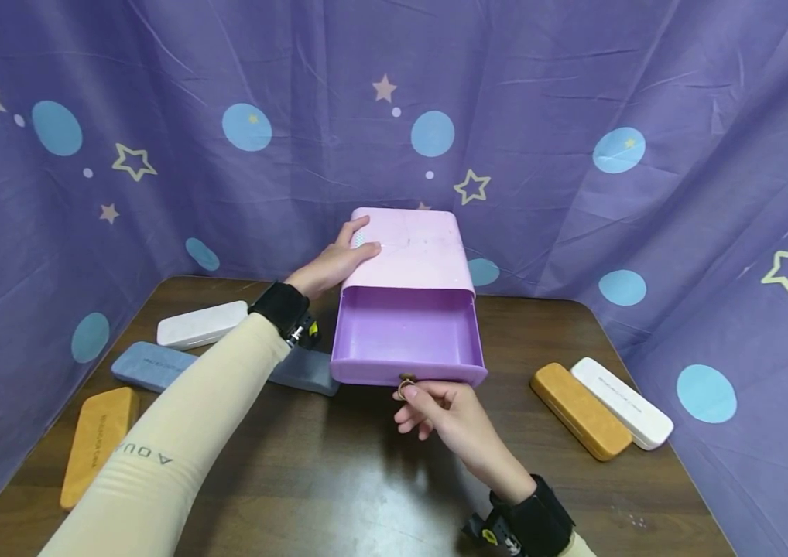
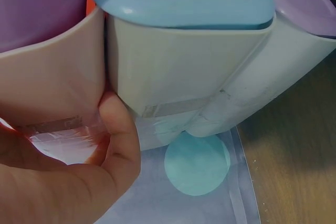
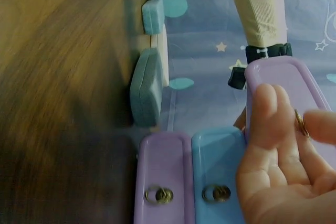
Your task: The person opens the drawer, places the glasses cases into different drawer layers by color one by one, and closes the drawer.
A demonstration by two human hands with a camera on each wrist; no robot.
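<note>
A pink drawer box (image 1: pixel 411 247) stands at the back of the brown table (image 1: pixel 338 480). Its top purple drawer (image 1: pixel 408 340) is pulled out toward me, and its inside looks bare. My left hand (image 1: pixel 348 244) rests flat on the box's top left edge, with the thumb (image 2: pixel 118 140) pressed against the box wall (image 2: pixel 184 66). My right hand (image 1: pixel 408 391) pinches the small brass ring pull (image 1: pixel 405 384) on the drawer front. In the right wrist view the ring (image 3: pixel 299 121) sits between my fingertips. Two lower drawers, purple (image 3: pixel 160 182) and blue (image 3: pixel 218 171), stay closed.
Several flat cases lie on the table: white (image 1: pixel 200 323), blue-grey (image 1: pixel 152 365) and orange (image 1: pixel 97 433) on the left, a grey one (image 1: pixel 303 371) under my left forearm, and orange (image 1: pixel 578 410) and white (image 1: pixel 620 401) on the right. A purple star-print cloth (image 1: pixel 575 116) surrounds the table.
</note>
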